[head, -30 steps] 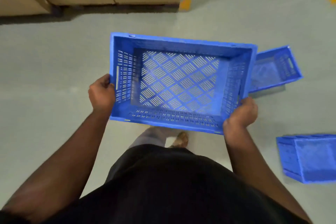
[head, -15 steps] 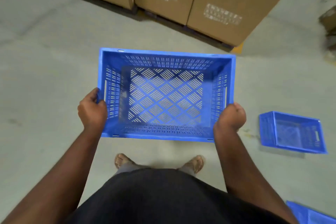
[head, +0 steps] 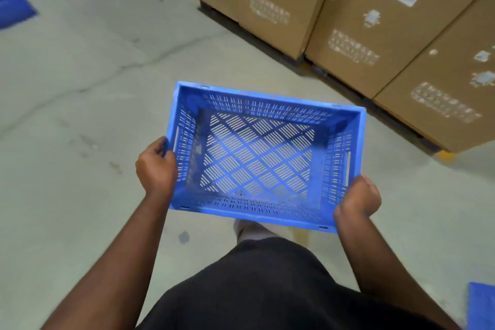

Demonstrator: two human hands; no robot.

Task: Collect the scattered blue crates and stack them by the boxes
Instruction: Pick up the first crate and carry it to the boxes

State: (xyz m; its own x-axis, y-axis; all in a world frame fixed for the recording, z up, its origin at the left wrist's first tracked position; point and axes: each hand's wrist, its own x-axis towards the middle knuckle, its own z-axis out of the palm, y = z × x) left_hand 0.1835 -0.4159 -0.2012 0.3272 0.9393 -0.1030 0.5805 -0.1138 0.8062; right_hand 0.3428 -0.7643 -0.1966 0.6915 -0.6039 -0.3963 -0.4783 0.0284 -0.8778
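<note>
Fingers (head: pixel 163 148) of the left hand (head: pixel 156 169) curled round the left end wall of the blue slatted crate (head: pixel 257 158), which hung level above the concrete floor (head: pixel 80 115), and the right hand (head: pixel 359 199) gripped the opposite end by its handle slot. Empty, stiff and perforated, it looked light and easy to carry by both ends. To the right stood the cardboard boxes (head: pixel 361 21), near.

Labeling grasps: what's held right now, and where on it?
The blue crate, empty, held by both short end walls: left hand at the left end, right hand at the right end near the front corner.
</note>
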